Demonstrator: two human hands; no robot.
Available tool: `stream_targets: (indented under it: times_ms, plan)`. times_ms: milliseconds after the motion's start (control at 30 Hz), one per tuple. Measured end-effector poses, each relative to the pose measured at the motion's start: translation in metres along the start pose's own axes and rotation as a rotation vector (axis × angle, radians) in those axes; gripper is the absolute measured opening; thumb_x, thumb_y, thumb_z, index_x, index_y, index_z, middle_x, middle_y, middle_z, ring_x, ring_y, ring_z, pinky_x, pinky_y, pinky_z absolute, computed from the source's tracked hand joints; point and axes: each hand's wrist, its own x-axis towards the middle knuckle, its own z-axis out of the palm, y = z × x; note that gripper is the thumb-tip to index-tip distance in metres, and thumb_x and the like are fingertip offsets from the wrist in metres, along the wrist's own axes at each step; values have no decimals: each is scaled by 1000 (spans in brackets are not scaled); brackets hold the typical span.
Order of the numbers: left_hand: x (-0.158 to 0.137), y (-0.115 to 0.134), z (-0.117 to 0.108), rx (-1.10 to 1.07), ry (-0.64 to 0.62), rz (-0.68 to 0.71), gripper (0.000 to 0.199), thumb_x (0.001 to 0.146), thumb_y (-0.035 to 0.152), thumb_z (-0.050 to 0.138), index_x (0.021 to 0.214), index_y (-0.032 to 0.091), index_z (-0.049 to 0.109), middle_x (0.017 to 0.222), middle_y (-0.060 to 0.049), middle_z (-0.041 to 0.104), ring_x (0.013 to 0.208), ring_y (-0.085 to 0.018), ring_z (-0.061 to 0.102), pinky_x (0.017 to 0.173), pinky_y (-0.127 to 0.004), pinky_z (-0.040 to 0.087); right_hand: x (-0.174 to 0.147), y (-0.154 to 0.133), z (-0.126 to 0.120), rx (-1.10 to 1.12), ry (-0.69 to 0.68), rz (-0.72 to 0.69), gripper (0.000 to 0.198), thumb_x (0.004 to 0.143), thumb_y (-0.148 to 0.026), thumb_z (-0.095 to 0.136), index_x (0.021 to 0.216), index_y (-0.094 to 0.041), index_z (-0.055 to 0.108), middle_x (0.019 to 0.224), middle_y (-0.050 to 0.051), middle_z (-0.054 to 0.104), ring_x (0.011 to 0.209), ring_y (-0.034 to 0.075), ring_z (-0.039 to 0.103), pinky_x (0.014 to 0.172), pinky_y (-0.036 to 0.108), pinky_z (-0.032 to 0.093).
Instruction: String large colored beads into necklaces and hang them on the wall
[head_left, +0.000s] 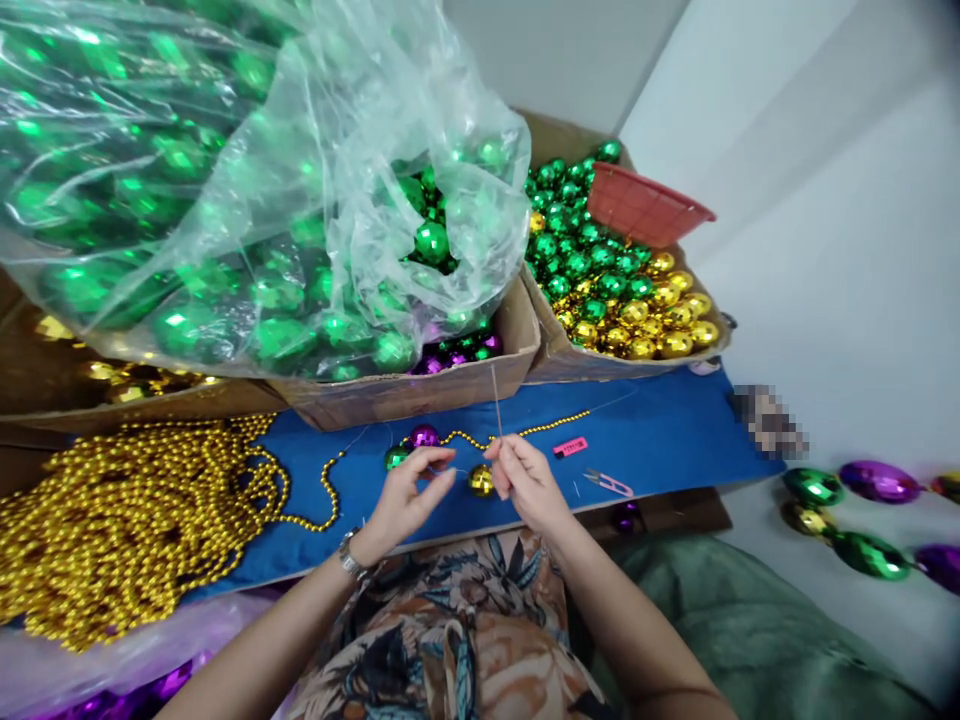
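Note:
Near the table's front edge, my right hand (525, 480) pinches a long thin needle (496, 395) that points up and away from me. A gold faceted ball (481, 480) is just left of those fingers, in front of the cloth. My left hand (409, 495) is open, thumb and fingers apart, with a fine thread faintly visible near its fingertips. Beyond it lie a purple ball (424, 436) and a green ball (396, 457), the green one partly covered by the hand. A string of small gold beads (555, 424) runs across the blue cloth behind both hands.
A heap of gold bead strands (142, 520) covers the left. Cardboard boxes (405, 393) line the back beneath a clear bag (247, 200) of green balls. A red basket (649, 205) sits among green and gold balls. Pink thread snips (609, 484) and a pink cutter (570, 447) lie right.

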Motion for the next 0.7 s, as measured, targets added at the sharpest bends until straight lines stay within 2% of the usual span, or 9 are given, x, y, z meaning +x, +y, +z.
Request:
stream_targets:
  times_ms: [133, 200, 267, 400, 533, 700]
  plan:
    - [10, -15, 29, 238, -271, 286, 56, 79, 35, 69, 131, 23, 54, 129, -12, 57, 119, -27, 49, 103, -43, 38, -3, -27, 13, 281, -14, 9, 29, 91, -49, 54, 85, -21, 52, 50, -10, 31, 40, 6, 28, 45, 20, 27]
    - [16, -29, 41, 370, -343, 364, 61, 79, 38, 69, 134, 21, 50, 133, -14, 53, 123, -29, 46, 105, -47, 36, -5, -40, 16, 331, 6, 3, 32, 88, -53, 57, 82, -22, 49, 49, -11, 26, 39, 6, 24, 44, 20, 26]
    - [21, -43, 50, 506, -387, 405, 53, 80, 37, 67, 128, 21, 54, 130, -14, 54, 121, -30, 46, 103, -48, 37, -6, -52, 15, 348, 35, -10, 34, 87, -55, 57, 80, -23, 46, 48, -11, 23, 37, 5, 19, 43, 19, 25]
    - [21, -66, 54, 733, -418, 437, 36, 82, 23, 63, 117, 22, 60, 123, -12, 57, 119, -30, 46, 101, -49, 39, -10, -72, 1, 356, 112, -83, 33, 87, -53, 59, 79, -24, 45, 47, -12, 20, 36, 6, 14, 40, 19, 24]
    - [14, -71, 43, 828, -386, 489, 30, 86, 16, 55, 115, 22, 57, 127, -12, 52, 120, -30, 43, 99, -48, 39, -13, -89, -21, 437, 202, -181, 26, 86, -44, 64, 78, -24, 49, 48, -11, 17, 37, 6, 10, 40, 17, 22]
    - [2, -70, 28, 840, -314, 472, 17, 90, 15, 44, 96, 19, 59, 102, -11, 54, 97, -25, 51, 85, -41, 46, -15, -98, -44, 464, 300, -250, 18, 88, -40, 62, 81, -25, 55, 52, -10, 11, 40, 7, 7, 39, 16, 21]
